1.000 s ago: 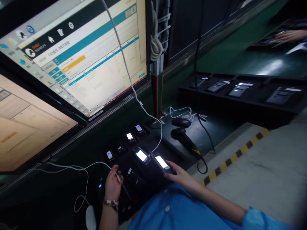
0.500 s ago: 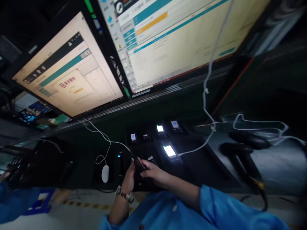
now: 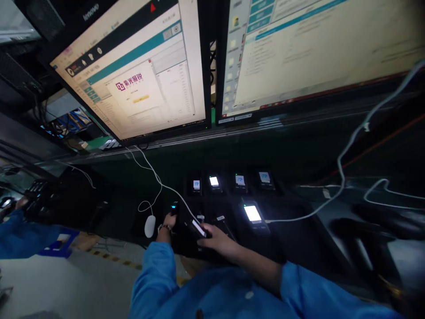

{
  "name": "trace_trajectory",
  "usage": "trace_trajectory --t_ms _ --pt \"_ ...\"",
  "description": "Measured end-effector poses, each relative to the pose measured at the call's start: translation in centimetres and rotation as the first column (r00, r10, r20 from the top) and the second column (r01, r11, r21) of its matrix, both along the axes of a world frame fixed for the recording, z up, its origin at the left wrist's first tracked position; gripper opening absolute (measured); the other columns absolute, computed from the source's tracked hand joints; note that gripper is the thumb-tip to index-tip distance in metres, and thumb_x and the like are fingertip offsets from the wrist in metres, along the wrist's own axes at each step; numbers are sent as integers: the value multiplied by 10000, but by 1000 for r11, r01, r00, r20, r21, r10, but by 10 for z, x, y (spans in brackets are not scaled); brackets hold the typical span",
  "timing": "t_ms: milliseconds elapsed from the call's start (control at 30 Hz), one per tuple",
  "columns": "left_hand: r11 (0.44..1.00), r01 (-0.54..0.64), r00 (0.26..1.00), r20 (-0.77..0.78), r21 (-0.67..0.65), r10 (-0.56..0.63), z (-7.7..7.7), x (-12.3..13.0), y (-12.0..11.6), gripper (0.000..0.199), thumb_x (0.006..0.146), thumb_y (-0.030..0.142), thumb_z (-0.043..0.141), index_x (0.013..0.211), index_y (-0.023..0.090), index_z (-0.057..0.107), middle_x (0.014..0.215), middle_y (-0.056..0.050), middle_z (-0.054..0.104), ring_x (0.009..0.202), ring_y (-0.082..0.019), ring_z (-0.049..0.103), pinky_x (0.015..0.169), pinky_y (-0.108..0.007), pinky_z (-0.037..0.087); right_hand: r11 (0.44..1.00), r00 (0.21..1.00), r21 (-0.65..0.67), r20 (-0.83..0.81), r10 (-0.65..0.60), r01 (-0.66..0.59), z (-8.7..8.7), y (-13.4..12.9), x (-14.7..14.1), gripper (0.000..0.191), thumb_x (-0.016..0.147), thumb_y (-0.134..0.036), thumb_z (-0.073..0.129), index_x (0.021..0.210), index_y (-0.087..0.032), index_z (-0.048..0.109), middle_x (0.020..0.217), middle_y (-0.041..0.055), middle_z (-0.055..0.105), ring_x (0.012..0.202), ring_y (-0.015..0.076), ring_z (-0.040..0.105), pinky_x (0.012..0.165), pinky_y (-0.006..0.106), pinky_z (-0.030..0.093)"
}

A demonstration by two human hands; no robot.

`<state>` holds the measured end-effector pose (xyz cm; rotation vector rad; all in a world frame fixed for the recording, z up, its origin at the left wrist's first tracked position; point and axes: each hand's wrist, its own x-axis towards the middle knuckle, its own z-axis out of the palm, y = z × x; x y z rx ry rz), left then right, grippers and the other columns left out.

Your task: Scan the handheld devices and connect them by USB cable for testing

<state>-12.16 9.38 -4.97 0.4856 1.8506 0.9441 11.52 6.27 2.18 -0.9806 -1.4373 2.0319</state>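
Note:
My right hand (image 3: 217,240) is closed round a black handheld device (image 3: 198,227) with a lit white screen, tilted, with a white cable running to its top end. My left hand (image 3: 168,221), with a watch at the wrist, has its fingers closed at a small black device with a blue light (image 3: 174,206). Just left of that hand lies a white mouse (image 3: 150,226). To the right of my right hand, a device with a bright screen (image 3: 253,214) lies in a black tray, a white cable plugged into its side. Another dark device (image 3: 226,226) lies partly behind my right hand.
Several small-screen devices (image 3: 240,180) lie in a row farther back. Two monitors, left (image 3: 142,79) and right (image 3: 299,57), stand behind the bench. Dark handheld scanners (image 3: 361,239) are at the right. A co-worker's blue sleeve (image 3: 23,237) shows at far left.
My left hand has left the held device and moved left to the blue-lit one. The held device's screen now shows lit. Another back-row screen has lit up. The view has shifted left.

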Motion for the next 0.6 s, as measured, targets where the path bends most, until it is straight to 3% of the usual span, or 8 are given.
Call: trace_trajectory --t_ms 100,200,300,367,433,533,600 --pt "1000 -30 998 -46 3 30 14 5 -13 203 807 322 640 868 129 632 821 -18 665 777 -150 618 775 -357 510 940 963 -338 -264 -52 -41 -6 1 4 269 600 -355 585 813 -195 623 734 6 604 719 176 549 703 315 438" --pt "996 -55 996 -68 68 59 41 19 -45 170 704 265 725 761 132 636 607 18 610 629 -135 574 697 -303 466 919 927 -392 -357 -115 -36 -10 6 9 222 552 -307 568 744 -199 596 723 2 593 680 152 518 647 277 404" --pt "987 -9 1000 -3 160 10 78 48 -84 250 658 336 751 787 145 656 554 23 603 558 -122 549 623 -274 435 955 940 -296 -323 -112 12 -13 12 10 236 524 -270 583 749 -200 567 709 -8 569 688 159 513 646 285 403" --pt "971 48 986 146 234 -84 102 73 -102 367 645 410 754 890 158 651 550 28 604 499 -114 530 553 -266 413 973 951 -223 -284 -118 54 -14 16 7 279 527 -268 607 794 -208 551 737 -9 568 737 177 528 691 309 423" --pt "963 77 951 271 258 -149 121 93 -111 413 599 444 782 860 158 640 526 31 592 446 -98 506 495 -247 383 984 959 -139 -245 -144 112 -13 20 3 371 526 -269 640 878 -218 535 812 -4 582 815 197 543 776 341 437" --pt "965 72 913 374 252 -165 134 106 -113 434 539 451 812 793 149 630 512 26 591 413 -86 496 456 -229 364 967 975 133 17 -221 217 -8 23 -3 448 535 -288 660 951 -213 513 871 26 588 858 232 552 828 394 444" --pt "968 33 902 409 248 -135 133 103 -113 435 536 447 806 798 147 632 523 20 603 411 -86 501 449 -225 364 916 923 341 239 -301 210 -2 25 -5 413 561 -302 634 942 -192 519 873 59 587 865 263 549 815 428 451"
